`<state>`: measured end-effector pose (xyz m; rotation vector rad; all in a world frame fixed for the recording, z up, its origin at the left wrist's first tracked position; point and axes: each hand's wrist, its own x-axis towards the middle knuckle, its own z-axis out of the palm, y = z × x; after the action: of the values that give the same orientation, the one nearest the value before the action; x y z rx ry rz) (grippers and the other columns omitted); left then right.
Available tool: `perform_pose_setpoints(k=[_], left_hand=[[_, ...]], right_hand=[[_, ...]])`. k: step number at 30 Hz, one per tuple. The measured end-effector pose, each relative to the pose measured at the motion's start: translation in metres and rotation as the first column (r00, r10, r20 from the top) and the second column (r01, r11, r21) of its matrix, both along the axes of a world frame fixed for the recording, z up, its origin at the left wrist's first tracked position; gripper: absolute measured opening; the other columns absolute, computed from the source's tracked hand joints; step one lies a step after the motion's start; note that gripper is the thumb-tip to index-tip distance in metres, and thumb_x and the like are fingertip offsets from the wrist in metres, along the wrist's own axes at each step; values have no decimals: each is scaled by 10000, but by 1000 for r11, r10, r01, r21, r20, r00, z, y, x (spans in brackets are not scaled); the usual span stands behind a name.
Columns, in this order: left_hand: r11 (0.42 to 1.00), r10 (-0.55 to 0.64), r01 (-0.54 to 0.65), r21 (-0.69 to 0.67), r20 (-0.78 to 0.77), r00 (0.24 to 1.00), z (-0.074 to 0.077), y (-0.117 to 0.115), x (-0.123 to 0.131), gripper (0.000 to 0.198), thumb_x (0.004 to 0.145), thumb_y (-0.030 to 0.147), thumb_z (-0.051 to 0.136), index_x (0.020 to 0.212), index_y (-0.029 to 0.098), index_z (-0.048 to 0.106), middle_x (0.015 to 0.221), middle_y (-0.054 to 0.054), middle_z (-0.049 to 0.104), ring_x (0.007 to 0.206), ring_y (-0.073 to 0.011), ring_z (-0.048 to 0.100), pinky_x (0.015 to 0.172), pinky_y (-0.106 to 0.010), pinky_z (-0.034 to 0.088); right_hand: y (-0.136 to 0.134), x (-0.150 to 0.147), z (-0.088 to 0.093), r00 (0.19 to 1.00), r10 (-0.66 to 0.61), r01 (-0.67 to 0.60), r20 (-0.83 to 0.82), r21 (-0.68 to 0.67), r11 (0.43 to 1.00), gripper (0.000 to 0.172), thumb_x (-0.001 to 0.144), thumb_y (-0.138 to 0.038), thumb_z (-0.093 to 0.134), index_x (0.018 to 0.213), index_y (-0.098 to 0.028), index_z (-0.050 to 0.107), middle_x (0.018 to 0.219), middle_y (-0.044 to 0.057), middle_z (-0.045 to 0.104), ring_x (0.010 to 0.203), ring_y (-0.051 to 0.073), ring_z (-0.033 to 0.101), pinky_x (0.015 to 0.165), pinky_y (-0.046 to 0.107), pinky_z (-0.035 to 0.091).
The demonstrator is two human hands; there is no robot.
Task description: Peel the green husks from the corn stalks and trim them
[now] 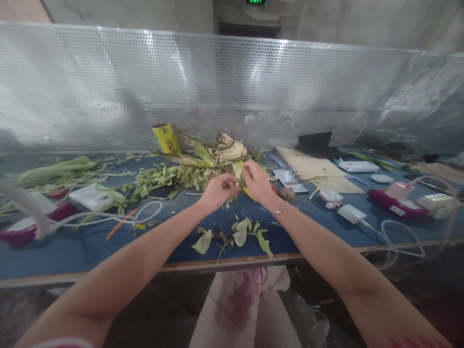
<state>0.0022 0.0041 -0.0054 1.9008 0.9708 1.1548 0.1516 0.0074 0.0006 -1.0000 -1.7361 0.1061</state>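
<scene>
Close together over the middle of the blue table [145, 256] are my left hand [219, 191] and my right hand [258, 182], both with fingers closed in a pinch. A pale green leaf piece [238, 169] shows at the fingertips, partly hidden by my right hand. Whether my left fingers grip the same piece is too small to make out. Just behind the hands lies a heap of dry, tan husk-like leaves [230, 149]. Picked green leafy bits [159, 179] spread left of it. Nearer me, several loose wilted leaves [241, 233] lie by the table edge.
A yellow tube [166, 137] leans at the back by a perforated metal screen [235, 82]. Long green stalks [61, 170] lie at left. White cables [112, 218] and a purple-white device [27, 229] are there too. Cardboard [308, 162] and chargers [351, 213] occupy the right.
</scene>
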Motion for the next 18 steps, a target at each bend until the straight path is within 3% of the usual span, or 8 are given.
perform_pose_setpoints(k=[8, 13, 18], left_hand=[[994, -40, 50, -95, 103, 994, 9, -3, 1, 222, 602, 247, 668, 783, 152, 581, 504, 26, 535, 466, -102, 518, 486, -235, 415], [983, -127, 141, -113, 128, 984, 11, -7, -2, 282, 631, 278, 668, 866, 149, 582, 526, 13, 563, 506, -110, 531, 526, -247, 435], [981, -135, 153, -121, 143, 980, 9, -6, -4, 312, 635, 302, 681, 880, 145, 568, 552, 19, 561, 516, -95, 523, 536, -231, 428]], right_hand=[[-4, 4, 8, 997, 7, -9, -75, -30, 1000, 82, 825, -256, 383, 782, -212, 437, 567, -45, 377, 487, 117, 351, 525, 250, 276], [-3, 7, 9, 996, 31, -33, -85, -27, 999, 72, 814, -234, 392, 792, -204, 454, 561, -49, 384, 492, 110, 367, 542, 249, 294], [-2, 9, 9, 995, 47, -49, -88, -17, 999, 70, 814, -223, 390, 797, -198, 453, 580, -47, 408, 507, 105, 389, 554, 248, 308]])
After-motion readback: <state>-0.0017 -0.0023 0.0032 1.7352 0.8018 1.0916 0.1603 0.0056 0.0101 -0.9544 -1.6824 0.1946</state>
